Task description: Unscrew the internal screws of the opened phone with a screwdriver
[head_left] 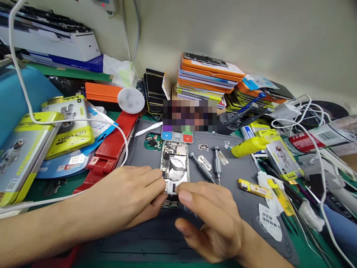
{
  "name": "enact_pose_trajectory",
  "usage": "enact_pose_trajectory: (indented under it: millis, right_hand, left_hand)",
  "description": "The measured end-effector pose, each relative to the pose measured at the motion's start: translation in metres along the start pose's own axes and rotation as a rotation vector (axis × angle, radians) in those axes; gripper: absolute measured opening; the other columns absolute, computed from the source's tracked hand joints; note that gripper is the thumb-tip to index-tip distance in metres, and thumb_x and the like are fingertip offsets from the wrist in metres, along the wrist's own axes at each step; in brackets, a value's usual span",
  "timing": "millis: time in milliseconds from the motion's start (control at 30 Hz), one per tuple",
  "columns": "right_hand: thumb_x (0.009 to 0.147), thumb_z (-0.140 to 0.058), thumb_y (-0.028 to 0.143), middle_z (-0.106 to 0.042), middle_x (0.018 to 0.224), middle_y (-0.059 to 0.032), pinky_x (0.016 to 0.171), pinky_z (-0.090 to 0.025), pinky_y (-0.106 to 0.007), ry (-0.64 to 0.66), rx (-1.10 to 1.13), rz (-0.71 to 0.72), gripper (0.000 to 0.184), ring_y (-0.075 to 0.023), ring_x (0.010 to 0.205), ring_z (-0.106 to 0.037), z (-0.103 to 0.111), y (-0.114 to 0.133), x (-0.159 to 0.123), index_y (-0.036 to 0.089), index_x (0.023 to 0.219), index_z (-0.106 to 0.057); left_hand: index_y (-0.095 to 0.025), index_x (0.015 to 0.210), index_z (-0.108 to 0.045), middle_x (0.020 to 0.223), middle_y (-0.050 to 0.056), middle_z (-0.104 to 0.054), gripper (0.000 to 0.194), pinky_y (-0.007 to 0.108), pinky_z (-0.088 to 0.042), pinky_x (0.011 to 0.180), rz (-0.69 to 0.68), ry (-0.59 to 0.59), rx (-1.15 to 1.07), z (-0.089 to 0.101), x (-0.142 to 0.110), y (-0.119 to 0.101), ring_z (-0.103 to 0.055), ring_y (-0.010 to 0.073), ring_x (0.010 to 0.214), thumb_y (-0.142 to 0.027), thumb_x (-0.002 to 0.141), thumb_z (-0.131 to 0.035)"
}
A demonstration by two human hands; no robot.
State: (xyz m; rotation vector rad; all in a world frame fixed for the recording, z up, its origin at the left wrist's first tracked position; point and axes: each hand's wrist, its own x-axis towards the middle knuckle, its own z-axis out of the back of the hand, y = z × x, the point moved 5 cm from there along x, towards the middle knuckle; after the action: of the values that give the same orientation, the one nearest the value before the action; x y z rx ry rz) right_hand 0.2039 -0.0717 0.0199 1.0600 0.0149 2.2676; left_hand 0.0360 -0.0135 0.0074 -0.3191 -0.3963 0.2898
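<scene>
- Head view: I have an opened phone lying flat on the grey mat, well in from the left and right edges of the worktop. It points lengthwise away from me, towards the far edge.
- My left hand has its fingers curled together at the phone's lower left side; I cannot tell whether they pinch anything.
- My right hand is half open over the lower right corner, thumb apart from the fingers.
- To work well here, I'd judge, steady the frame by its rim, press lightly, and keep fingertips off the thin flexes and the round part midway along.
- The phone is a slim metal rectangle with rounded corners, showing silvery plates and black strips.
- Just right of it lie two grey ribbed screwdrivers and a thin steel razor blade; just left, a small green circuit board.
- Farther out, a soft-looking yellow bottle sits by the mat's far right corner, a glossy red tool along its left edge, and flat boxes stack at the worktop's far edge.
</scene>
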Motion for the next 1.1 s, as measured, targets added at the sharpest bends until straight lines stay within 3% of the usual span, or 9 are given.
enact_pose_trajectory:
  millis: [167, 300, 467, 567, 733, 833, 933, 1100]
  right_hand:
    - [0.106, -0.050, 0.018, -0.062, 0.117, -0.0072, 0.087, -0.053, -0.017, 0.023, -0.007, -0.025, 0.024, -0.0079, 0.103, -0.063, 0.001, 0.001, 0.000, 0.004, 0.126, -0.050]
    - [0.096, -0.038, 0.012, -0.062, 0.117, -0.0074, 0.086, -0.054, -0.018, 0.013, 0.032, -0.025, 0.036, -0.0086, 0.105, -0.064, 0.002, 0.002, 0.004, 0.004, 0.129, -0.049]
    - [0.100, -0.043, 0.015, -0.062, 0.119, -0.0079, 0.087, -0.056, -0.019, 0.009, 0.021, -0.014, 0.034, -0.0096, 0.107, -0.065, 0.005, 0.002, 0.006, 0.003, 0.130, -0.050]
    - [0.096, -0.036, 0.011, -0.061, 0.124, -0.0079, 0.094, -0.058, -0.020, 0.044, 0.032, -0.049, 0.041, -0.0096, 0.115, -0.066, 0.007, 0.000, 0.007, 0.004, 0.134, -0.049]
    - [0.108, -0.048, 0.019, -0.063, 0.121, -0.0067, 0.098, -0.056, -0.019, 0.008, 0.036, -0.074, 0.029, -0.0069, 0.119, -0.065, 0.008, 0.002, 0.005, 0.004, 0.134, -0.052]
    - [0.107, -0.052, 0.008, -0.061, 0.122, -0.0098, 0.102, -0.056, -0.015, -0.014, 0.102, -0.186, 0.035, -0.0060, 0.127, -0.064, 0.008, -0.001, -0.003, 0.004, 0.141, -0.045]
    - [0.104, -0.048, -0.002, -0.059, 0.121, -0.0122, 0.098, -0.058, -0.016, -0.075, 0.230, -0.266, 0.048, -0.0045, 0.116, -0.066, 0.010, -0.004, -0.007, 0.003, 0.150, -0.038]
    - [0.100, -0.046, -0.008, -0.059, 0.115, -0.0100, 0.099, -0.058, -0.020, -0.116, 0.300, -0.262, 0.057, -0.0037, 0.110, -0.065, 0.012, -0.005, 0.000, 0.005, 0.155, -0.036]
  left_hand:
    - [-0.015, 0.100, -0.065, 0.091, 0.003, -0.067, 0.021, 0.035, -0.052, 0.064, -0.008, -0.001, 0.004, -0.002, -0.001, -0.001, -0.065, 0.0200, 0.075, -0.016, 0.113, -0.049]
    - [-0.016, 0.099, -0.066, 0.089, 0.003, -0.066, 0.022, 0.035, -0.049, 0.060, -0.007, -0.019, -0.006, 0.000, -0.002, -0.001, -0.062, 0.0195, 0.072, -0.015, 0.112, -0.049]
    - [-0.016, 0.100, -0.066, 0.090, 0.002, -0.066, 0.021, 0.036, -0.048, 0.060, -0.005, -0.028, -0.008, 0.001, 0.000, -0.001, -0.062, 0.0195, 0.072, -0.015, 0.112, -0.049]
    - [-0.016, 0.096, -0.065, 0.085, 0.001, -0.063, 0.025, 0.036, -0.044, 0.057, -0.009, -0.059, 0.030, 0.003, 0.001, -0.002, -0.057, 0.0189, 0.067, -0.015, 0.113, -0.047]
    - [-0.018, 0.098, -0.064, 0.083, 0.001, -0.061, 0.029, 0.036, -0.044, 0.056, 0.004, -0.069, 0.058, 0.002, 0.001, 0.000, -0.058, 0.0185, 0.066, -0.020, 0.118, -0.042]
    - [-0.017, 0.108, -0.064, 0.088, 0.000, -0.065, 0.025, 0.034, -0.047, 0.060, 0.002, -0.068, 0.021, 0.004, 0.001, 0.001, -0.062, 0.0173, 0.070, -0.023, 0.120, -0.043]
    - [-0.019, 0.116, -0.066, 0.097, -0.001, -0.070, 0.021, 0.030, -0.049, 0.066, 0.001, -0.056, -0.053, 0.008, 0.001, 0.003, -0.066, 0.0149, 0.076, -0.022, 0.119, -0.046]
    - [-0.022, 0.120, -0.072, 0.108, -0.004, -0.075, 0.016, 0.020, -0.050, 0.077, 0.076, -0.017, -0.293, 0.010, -0.001, 0.012, -0.073, 0.0093, 0.090, -0.018, 0.115, -0.058]
